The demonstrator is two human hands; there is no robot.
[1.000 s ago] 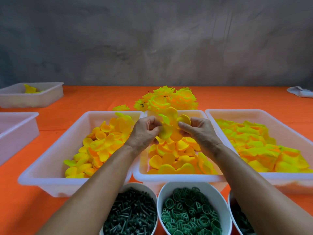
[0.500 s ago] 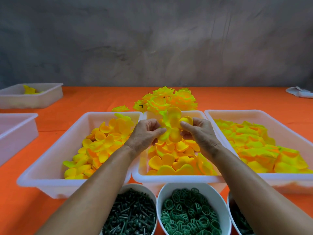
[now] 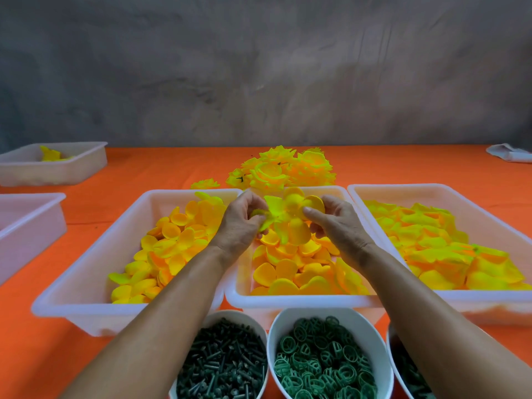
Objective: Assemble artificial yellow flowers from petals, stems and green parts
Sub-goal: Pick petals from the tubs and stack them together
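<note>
Hands: left hand (image 3: pixel 240 223) and right hand (image 3: pixel 335 223) both pinched one petal cluster (image 3: pixel 289 217) above the middle tray (image 3: pixel 302 300).
Trays: five white, three holding loose petals (image 3: pixel 172 243).
Bowls: three near; stems (image 3: pixel 224 367), green rings (image 3: pixel 322 361), the third cut off.
Far: finished flowers (image 3: pixel 288 168) piled.
Bench (image 3: pixel 37 349): orange; grey wall behind.

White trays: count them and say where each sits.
5: three in a row before the hands, left, middle, right; two at the left edge, near and far. More may lie outside view.
</note>
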